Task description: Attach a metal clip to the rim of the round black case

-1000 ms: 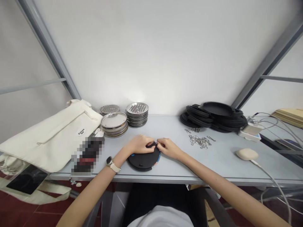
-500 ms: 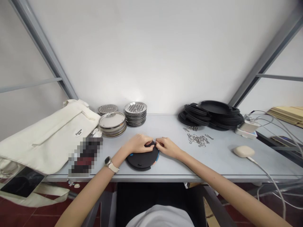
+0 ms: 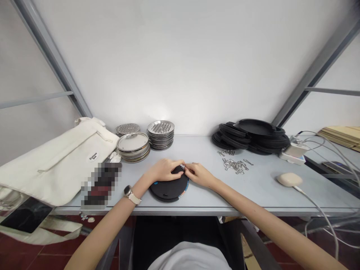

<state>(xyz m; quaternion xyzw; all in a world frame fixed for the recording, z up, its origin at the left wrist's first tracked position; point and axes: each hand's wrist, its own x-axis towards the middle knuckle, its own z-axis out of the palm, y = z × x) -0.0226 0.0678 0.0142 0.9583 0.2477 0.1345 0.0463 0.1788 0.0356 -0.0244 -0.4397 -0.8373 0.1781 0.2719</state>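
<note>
A round black disc (image 3: 168, 190) lies flat near the table's front edge, with a coloured strip along its right rim. At its far right rim a small shiny metal clip (image 3: 183, 167) shows between my hands. My left hand (image 3: 164, 170) rests over the disc's far side, thumb and fingers closing on the rim by the clip. From the right, my right hand (image 3: 198, 174) pinches at the clip, its fingertips partly hiding it. Several loose metal clips (image 3: 235, 165) lie in a small heap to the right.
Stacks of round metal grater plates (image 3: 161, 135) and plain metal discs (image 3: 133, 148) stand at the back left. Black round trays (image 3: 258, 137) are piled at the back right. A cream bag (image 3: 64, 161) lies left; a white corded device (image 3: 289, 179) sits right.
My left fingers have shifted slightly at the rim, the index finger extending towards the clip. The right hand keeps its pinch, and the disc stays nearly in place.
</note>
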